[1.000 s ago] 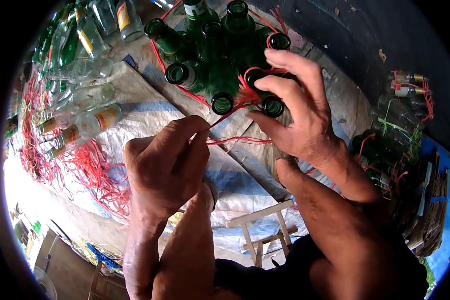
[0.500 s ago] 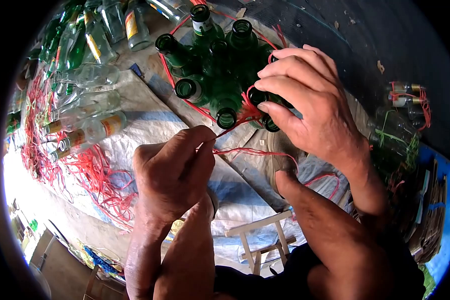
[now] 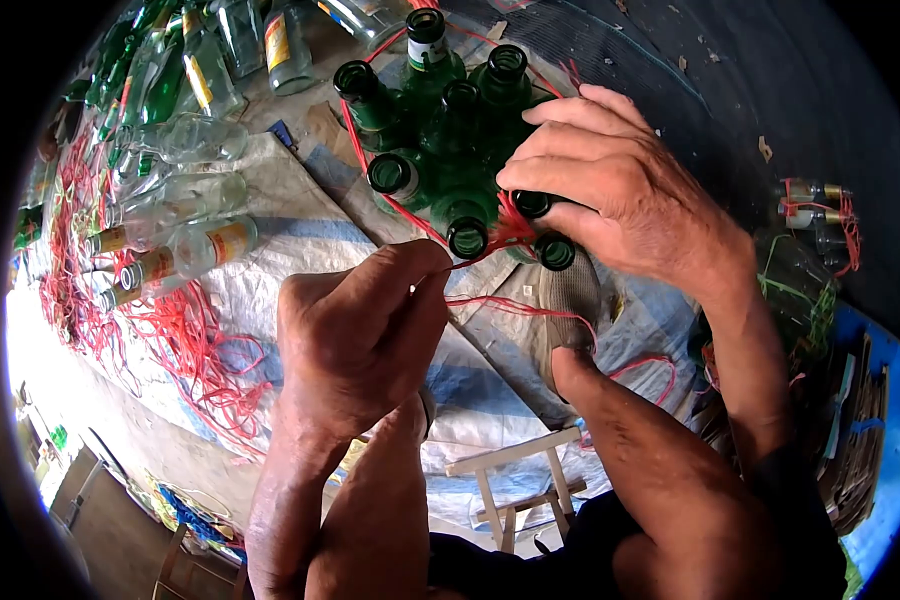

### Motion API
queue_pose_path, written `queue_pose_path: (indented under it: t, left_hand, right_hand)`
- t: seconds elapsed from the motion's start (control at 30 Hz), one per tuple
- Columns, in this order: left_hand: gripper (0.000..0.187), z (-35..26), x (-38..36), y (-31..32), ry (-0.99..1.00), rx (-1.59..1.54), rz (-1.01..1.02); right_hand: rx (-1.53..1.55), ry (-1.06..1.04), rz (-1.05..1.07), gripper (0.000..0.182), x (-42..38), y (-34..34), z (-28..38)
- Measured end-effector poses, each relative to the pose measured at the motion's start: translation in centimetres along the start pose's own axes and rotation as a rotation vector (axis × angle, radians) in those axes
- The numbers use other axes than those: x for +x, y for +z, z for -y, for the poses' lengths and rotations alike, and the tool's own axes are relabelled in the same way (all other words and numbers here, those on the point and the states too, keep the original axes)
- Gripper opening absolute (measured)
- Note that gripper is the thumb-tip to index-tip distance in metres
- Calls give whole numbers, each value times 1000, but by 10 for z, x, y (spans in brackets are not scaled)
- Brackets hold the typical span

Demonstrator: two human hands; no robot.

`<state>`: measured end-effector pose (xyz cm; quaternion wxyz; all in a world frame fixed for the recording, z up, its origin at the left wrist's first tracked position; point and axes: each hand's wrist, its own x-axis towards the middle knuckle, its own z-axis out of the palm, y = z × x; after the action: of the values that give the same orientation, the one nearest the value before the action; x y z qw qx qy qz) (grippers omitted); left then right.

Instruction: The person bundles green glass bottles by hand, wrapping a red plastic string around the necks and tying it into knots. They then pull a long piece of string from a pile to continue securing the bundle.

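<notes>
A cluster of several green glass bottles point(image 3: 460, 130) stands upright, mouths toward me, with red plastic twine point(image 3: 355, 140) looped around it. My left hand point(image 3: 365, 335) is closed in a pinch on a strand of the twine, drawn taut toward me from the cluster's near side. My right hand point(image 3: 620, 190) lies over the cluster's right side, thumb and fingers curled around the neck of one green bottle. A bunched part of the twine lies between that bottle and its neighbour. A loose length of twine trails past my foot point(image 3: 570, 300).
Clear and green bottles point(image 3: 200, 80) lie at the upper left beside a heap of red twine point(image 3: 195, 350). A wooden stool point(image 3: 515, 480) stands near my legs. Tied bottles point(image 3: 815, 205) and stacked cardboard point(image 3: 855, 450) are on the right. Woven sheeting point(image 3: 310, 240) covers the floor.
The bottle cluster appears slightly lower and to the right in view. My left hand has shifted a little right, still pinching the twine. My right hand has closed further around the bottle neck.
</notes>
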<state>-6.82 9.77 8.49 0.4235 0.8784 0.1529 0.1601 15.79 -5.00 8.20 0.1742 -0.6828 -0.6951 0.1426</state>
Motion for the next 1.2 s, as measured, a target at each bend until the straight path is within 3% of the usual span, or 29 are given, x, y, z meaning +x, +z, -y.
queue_pose_path:
  t: [0.2, 1.2]
  left_hand:
    - [16, -5, 6, -2, -29, 4, 15]
    - [10, 14, 3, 32, -328, -53, 22]
  right_hand:
    - [3, -64, -190, 30, 2, 12, -14]
    - [49, 57, -272, 28, -2, 13, -21]
